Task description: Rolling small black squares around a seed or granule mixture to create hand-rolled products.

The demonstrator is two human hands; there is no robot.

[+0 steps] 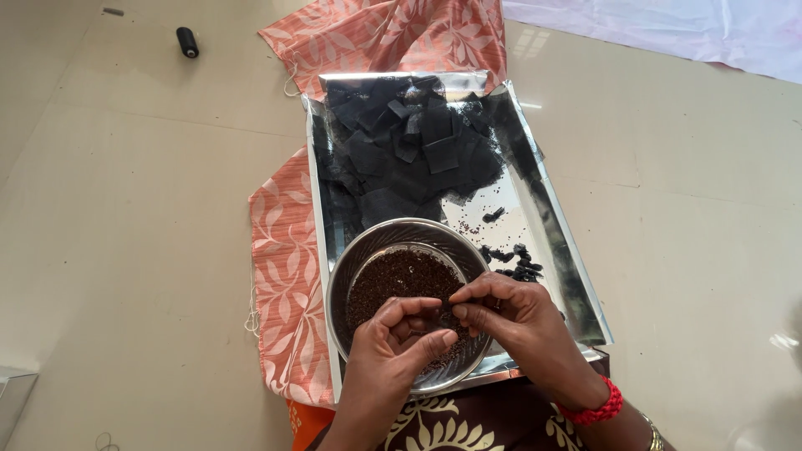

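Note:
A steel bowl [359, 259] filled with dark brown granules [397, 280] sits at the near end of a shiny metal tray [568, 259]. Both my hands hover over the bowl's near side. My left hand [397, 342] and my right hand [510, 313] pinch a small black piece [440, 317] between their fingertips; what it is cannot be made out. A heap of black fabric squares [409, 142] fills the tray's far half. Several small black bundles [514, 260] lie on the tray to the right of the bowl.
The tray rests on an orange leaf-patterned cloth [288, 276] spread over a beige tiled floor [134, 209]. A black spool [187, 42] lies on the floor at the far left. A pale pink sheet [668, 25] covers the far right corner.

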